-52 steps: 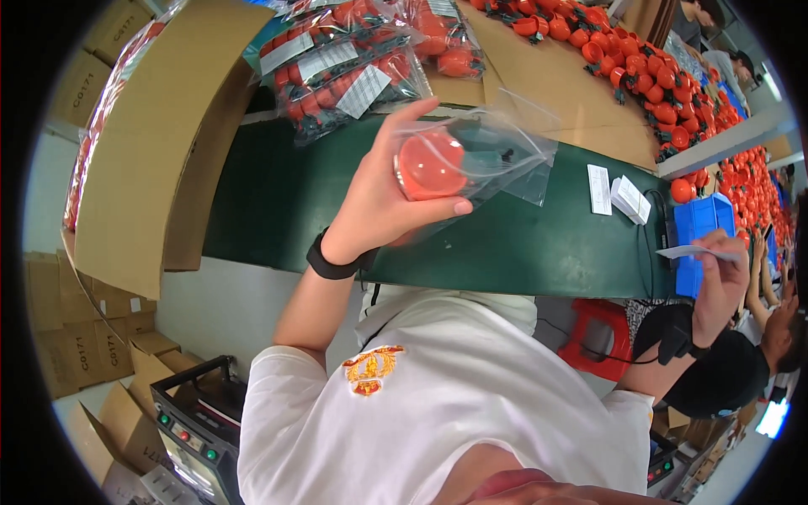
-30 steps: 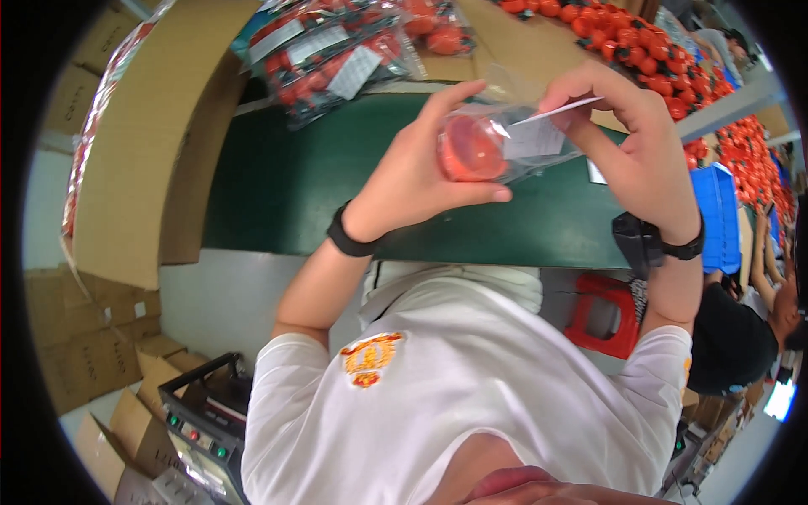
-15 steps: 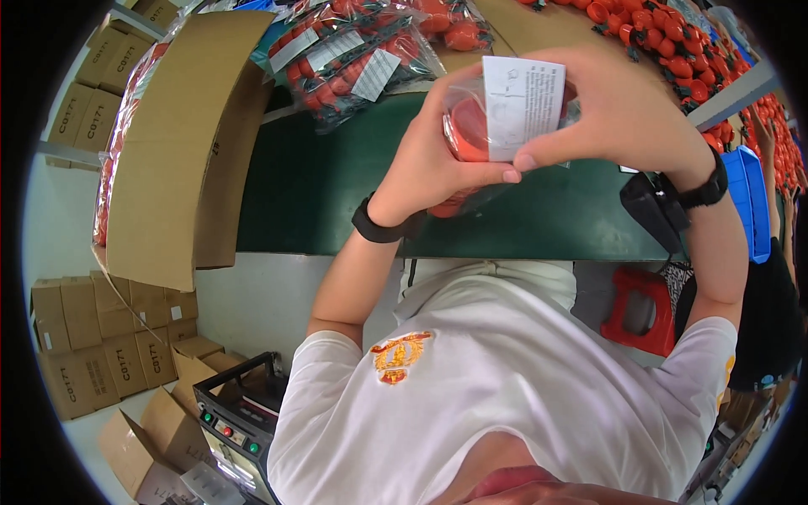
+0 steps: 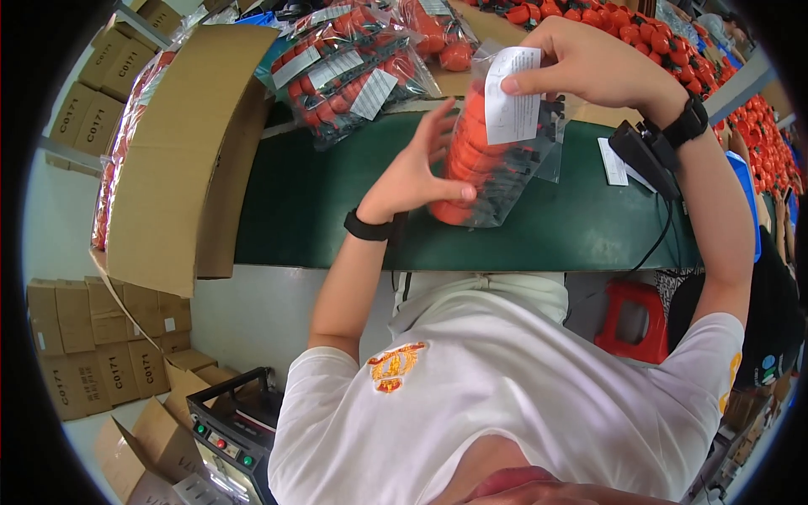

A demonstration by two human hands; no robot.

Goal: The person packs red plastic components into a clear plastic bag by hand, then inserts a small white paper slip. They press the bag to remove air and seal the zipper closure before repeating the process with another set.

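A clear plastic bag (image 4: 484, 164) with a stack of orange-red, cup-like parts with black fittings hangs tilted over the green tabletop. My right hand (image 4: 581, 67) pinches its upper end, with the thumb pressed over a white printed paper slip (image 4: 513, 114) there. My left hand (image 4: 414, 172) is spread open at the bag's left side, thumb by the lower parts; whether it touches the bag I cannot tell. Each wrist wears a black band, and a black device with a cable (image 4: 644, 156) hangs by my right wrist.
To the left stands an open brown carton (image 4: 189, 151) holding bagged red parts. Several filled, labelled bags (image 4: 341, 71) lie at the back beside it. Loose red parts (image 4: 673, 55) heap at the far right, near a blue bin (image 4: 741, 168). White papers (image 4: 613, 162) lie on the green table (image 4: 311, 202).
My left hand has let go of the bag and opened, moving slightly left and down. My right hand has risen, holding the bag's top, so the full stack of parts now shows.
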